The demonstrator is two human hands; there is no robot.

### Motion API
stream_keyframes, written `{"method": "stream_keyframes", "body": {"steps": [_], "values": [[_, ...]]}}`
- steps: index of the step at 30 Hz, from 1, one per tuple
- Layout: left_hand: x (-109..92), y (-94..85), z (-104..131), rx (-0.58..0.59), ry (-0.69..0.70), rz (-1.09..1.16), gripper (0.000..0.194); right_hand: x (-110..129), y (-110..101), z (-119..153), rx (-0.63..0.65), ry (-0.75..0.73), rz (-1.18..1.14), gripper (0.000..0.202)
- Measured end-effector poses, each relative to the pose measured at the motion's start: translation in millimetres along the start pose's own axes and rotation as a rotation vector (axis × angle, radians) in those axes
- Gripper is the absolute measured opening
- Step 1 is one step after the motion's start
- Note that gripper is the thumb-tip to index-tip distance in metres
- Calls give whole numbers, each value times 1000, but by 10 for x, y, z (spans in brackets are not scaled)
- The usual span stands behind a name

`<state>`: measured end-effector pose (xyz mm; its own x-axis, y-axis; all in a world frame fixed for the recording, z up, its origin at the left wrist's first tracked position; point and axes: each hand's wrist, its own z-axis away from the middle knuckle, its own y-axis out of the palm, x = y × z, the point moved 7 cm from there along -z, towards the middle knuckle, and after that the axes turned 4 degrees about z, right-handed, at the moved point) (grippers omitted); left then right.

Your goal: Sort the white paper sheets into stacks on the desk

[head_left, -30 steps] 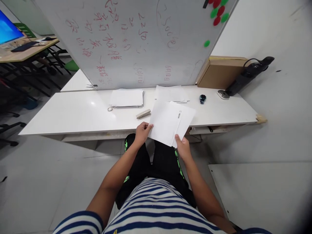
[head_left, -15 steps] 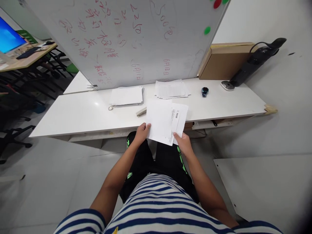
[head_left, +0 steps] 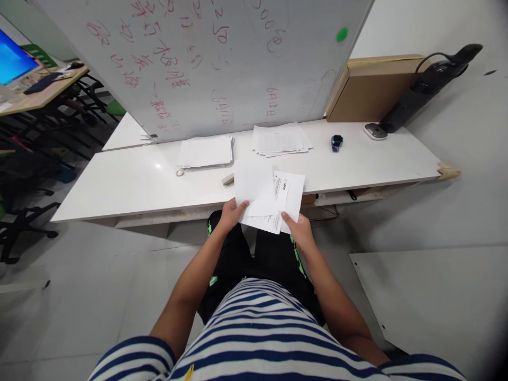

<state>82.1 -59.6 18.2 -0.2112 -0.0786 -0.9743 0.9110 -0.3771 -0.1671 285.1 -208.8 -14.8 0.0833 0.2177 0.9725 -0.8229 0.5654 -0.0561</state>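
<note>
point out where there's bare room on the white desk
Widest: the left end of the white desk, left of the small ring and left paper stack. Smaller: right front, before the smartwatch and computer mouse. Crowded: the middle, where the held sheets partly hide the stapler; back right, by the black bottle.

A white blank-faced sheet [head_left: 256, 185] is uppermost and slightly askew, over a printed sheet [head_left: 264, 223] whose small lines show along its lower edge. A third sheet [head_left: 293, 198], bearing short dark print, fans out to the right; all three overlap the front edge of the desk [head_left: 130, 185] in view, near its middle.
</note>
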Motion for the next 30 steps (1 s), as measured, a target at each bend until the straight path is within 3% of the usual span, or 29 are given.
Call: {"method": "stream_keyframes", "body": {"steps": [5,11,14,17,21,26,28,30], "values": [[66,-7,-3,-5,-27,-30,41,-36,33,-1,28,29,-55,52],[34,99,36,166,-5,42,49,-124,116,-25,97,68,-198,49],[-29,114,67,172,80,-123,43,-144,175,-42,129,74,-194,50],[-86,26,87,55,133,-426,30,-143,203,-56,121,70,-180,48],[-424,-330,16,-177,207,-691,25,-173,155,-67,62,84,-127,47],[-1364,-1256,-402,-582,358,-772,37,-279,57,-79,45,82,-72,47],[-1744,-1558,-633,-661,498,-808,40,-328,17,-91,27,72,-59,47],[-1970,-1718,-889,-634,609,-870,38,-373,-9,-101,9,75,-59,47]]}}
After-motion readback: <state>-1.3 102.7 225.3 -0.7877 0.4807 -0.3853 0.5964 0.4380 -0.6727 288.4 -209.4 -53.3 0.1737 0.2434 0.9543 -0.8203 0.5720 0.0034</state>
